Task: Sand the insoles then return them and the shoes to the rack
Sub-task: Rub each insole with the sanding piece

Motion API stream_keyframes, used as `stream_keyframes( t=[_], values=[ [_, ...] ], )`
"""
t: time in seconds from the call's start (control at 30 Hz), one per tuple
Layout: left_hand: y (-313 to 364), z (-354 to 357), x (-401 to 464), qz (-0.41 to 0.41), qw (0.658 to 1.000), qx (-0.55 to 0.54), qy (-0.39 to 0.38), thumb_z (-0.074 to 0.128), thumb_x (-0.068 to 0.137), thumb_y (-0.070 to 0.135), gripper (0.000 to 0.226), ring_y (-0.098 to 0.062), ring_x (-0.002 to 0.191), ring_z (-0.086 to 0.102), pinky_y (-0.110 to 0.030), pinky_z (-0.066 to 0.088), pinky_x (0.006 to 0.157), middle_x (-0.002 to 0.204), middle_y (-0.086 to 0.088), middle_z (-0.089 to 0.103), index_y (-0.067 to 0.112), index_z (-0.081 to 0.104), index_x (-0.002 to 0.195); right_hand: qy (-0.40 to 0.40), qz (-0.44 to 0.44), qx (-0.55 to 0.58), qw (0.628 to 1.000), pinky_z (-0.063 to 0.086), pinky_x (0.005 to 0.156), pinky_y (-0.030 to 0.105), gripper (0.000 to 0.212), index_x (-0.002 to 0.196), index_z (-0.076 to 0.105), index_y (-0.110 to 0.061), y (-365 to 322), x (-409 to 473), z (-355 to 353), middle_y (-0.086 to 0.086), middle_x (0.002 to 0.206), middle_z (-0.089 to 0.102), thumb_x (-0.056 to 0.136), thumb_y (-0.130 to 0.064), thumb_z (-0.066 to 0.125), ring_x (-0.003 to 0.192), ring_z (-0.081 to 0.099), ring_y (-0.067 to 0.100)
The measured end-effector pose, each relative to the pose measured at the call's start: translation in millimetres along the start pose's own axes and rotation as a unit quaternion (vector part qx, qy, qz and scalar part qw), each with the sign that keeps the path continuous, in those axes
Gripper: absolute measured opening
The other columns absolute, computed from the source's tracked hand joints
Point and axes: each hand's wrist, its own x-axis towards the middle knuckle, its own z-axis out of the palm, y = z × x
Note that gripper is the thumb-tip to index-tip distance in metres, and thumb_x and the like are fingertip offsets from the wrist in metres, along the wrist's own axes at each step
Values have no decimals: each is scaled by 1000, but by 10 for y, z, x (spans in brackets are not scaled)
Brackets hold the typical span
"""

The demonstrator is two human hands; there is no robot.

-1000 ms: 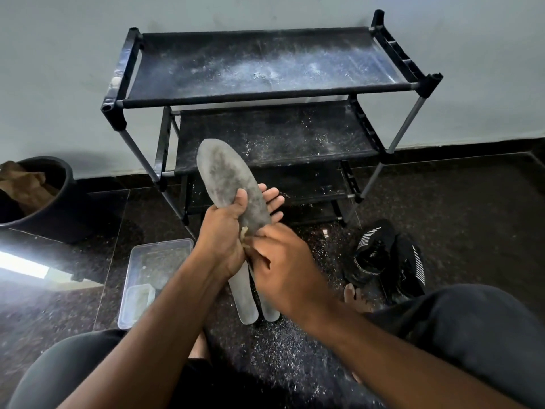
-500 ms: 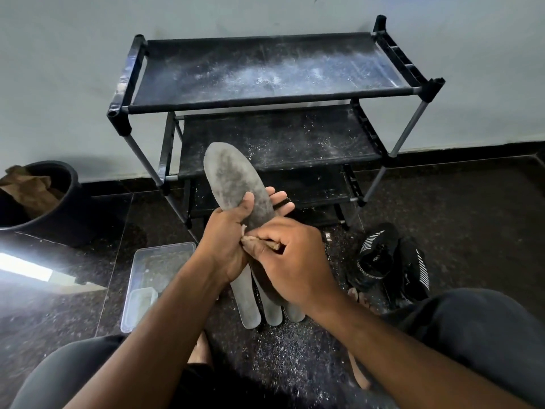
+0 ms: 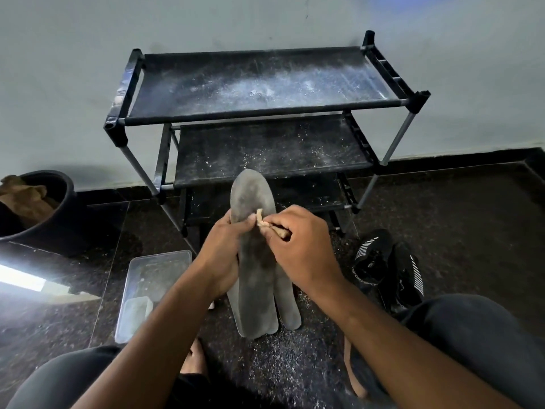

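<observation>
the left hand (image 3: 219, 261) is gripping the upright grey insole (image 3: 255, 255) along its left edge, thumb lying across the face, while the right hand (image 3: 298, 249) is pinching a small folded scrap of tan sandpaper (image 3: 267, 224) and pressing it against the insole's upper middle. so the sanding step is under way, not finished. more insoles (image 3: 287, 302) are standing or leaning just behind the held one, their heels showing near the floor; how many there are, and whether they are already sanded, cannot be told. grey dust is lying on the dark floor (image 3: 472, 231) under the hands, which suggests a fair amount of rubbing is done. the black shoes (image 3: 389, 267) are sitting on the floor to the right, near the rack's foot, with no insoles visibly in them. the black rack (image 3: 265, 87) against the wall is carrying only dust on its shelves. what looks left: finishing the sanding, then putting insoles and shoes back on the rack. a clear plastic tub (image 3: 153, 284) is lying to the left, and a black bucket (image 3: 56, 214) further out.
</observation>
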Motion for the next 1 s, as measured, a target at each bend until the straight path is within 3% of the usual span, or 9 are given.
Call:
stream_keyframes(
  t=[0.1,0.23,0.4,0.53,0.6,0.7,0.77,0.93,1.0],
  values=[
    [-23,-4,22,39,997,66,-11,49,107,2,23,-26,95,76,-37,61,79,107,-17,77,5,62,126,-25,0,-29,999,53,73,21,13,99,76,-9,59,-29,46,-1,91,64,87,-12,75,82,62,8],
    [-117,60,-19,81,983,155,-51,45,103,-10,30,-27,99,73,-36,60,85,102,-14,76,5,69,114,14,4,-78,997,52,66,30,11,87,71,-6,128,13,35,1,85,58,91,-16,70,76,58,14],
    [-201,123,-94,88,977,174,-83,43,103,-12,36,-31,113,71,-42,57,97,113,-16,76,7,71,117,67,4,-88,994,52,73,23,6,96,72,-9,157,115,-64,0,91,61,91,-12,69,82,60,12],
    [-168,142,-119,54,989,114,-76,47,99,-12,32,-30,94,74,-36,61,81,102,-17,77,3,73,112,87,8,-50,995,43,75,5,12,100,72,-6,138,141,-102,0,93,65,89,-6,72,84,60,5],
    [-142,133,-99,44,994,83,-53,50,101,-6,26,-33,90,73,-39,61,79,100,-21,75,-1,73,111,79,10,-28,996,44,74,4,12,98,74,-6,126,152,-115,0,92,67,87,-5,74,83,62,3],
    [-151,115,-50,77,994,77,-9,50,109,14,28,-34,94,73,-47,59,90,102,-23,75,-2,72,111,25,8,-25,999,49,69,8,8,94,77,-7,143,141,-84,1,89,68,86,-6,76,78,64,3],
    [-169,117,-20,101,988,111,24,47,110,13,28,-35,95,73,-47,58,90,100,-20,77,2,73,106,11,11,-42,999,53,70,15,6,92,76,-8,165,93,-17,1,90,66,87,-5,75,78,65,6],
    [-224,161,-73,111,983,147,-7,46,109,6,28,-34,106,74,-48,57,96,108,-17,78,5,73,116,112,3,-56,992,46,74,6,8,96,73,-3,201,147,-23,3,93,65,89,0,70,81,62,7],
    [-246,163,-80,111,983,147,-18,45,109,5,28,-34,107,74,-47,58,95,110,-18,77,5,72,118,116,5,-53,992,44,72,4,9,94,74,-3,193,172,-43,3,92,65,87,2,71,80,60,6]
  ],
)
